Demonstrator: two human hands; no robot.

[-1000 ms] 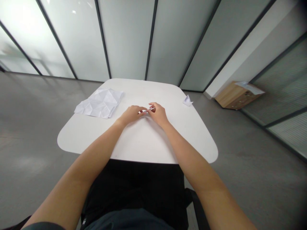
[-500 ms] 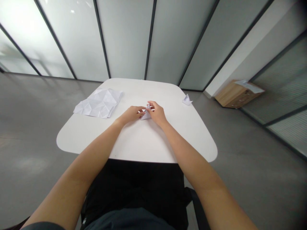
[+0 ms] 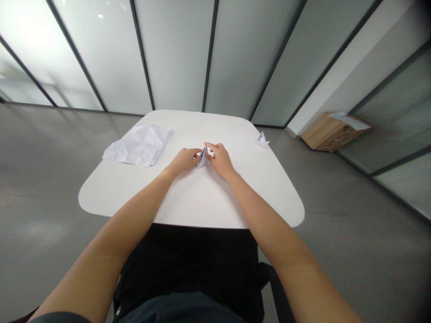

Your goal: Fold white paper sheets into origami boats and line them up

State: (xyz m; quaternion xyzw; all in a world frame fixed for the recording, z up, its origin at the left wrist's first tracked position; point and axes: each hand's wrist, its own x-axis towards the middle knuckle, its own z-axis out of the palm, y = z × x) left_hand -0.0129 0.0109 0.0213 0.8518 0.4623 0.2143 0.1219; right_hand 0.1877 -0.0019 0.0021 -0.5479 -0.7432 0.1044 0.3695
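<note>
A small folded white paper piece point(image 3: 202, 159) stands up between my two hands near the middle of the white table point(image 3: 188, 197). My left hand point(image 3: 183, 159) pinches its left side with curled fingers. My right hand point(image 3: 220, 158) grips its right side, the index finger stretched over the top of the fold. Both hands rest on the tabletop.
A stack of creased white paper sheets point(image 3: 138, 144) lies at the table's left back. A small folded paper figure point(image 3: 261, 140) sits at the right back edge. A wooden box point(image 3: 328, 130) stands on the grey floor to the right, by glass partition walls.
The folded paper lay flat and mostly hidden under my fingers; it now stands upright as a pointed flap between both hands. The hands have stayed in nearly the same place.
</note>
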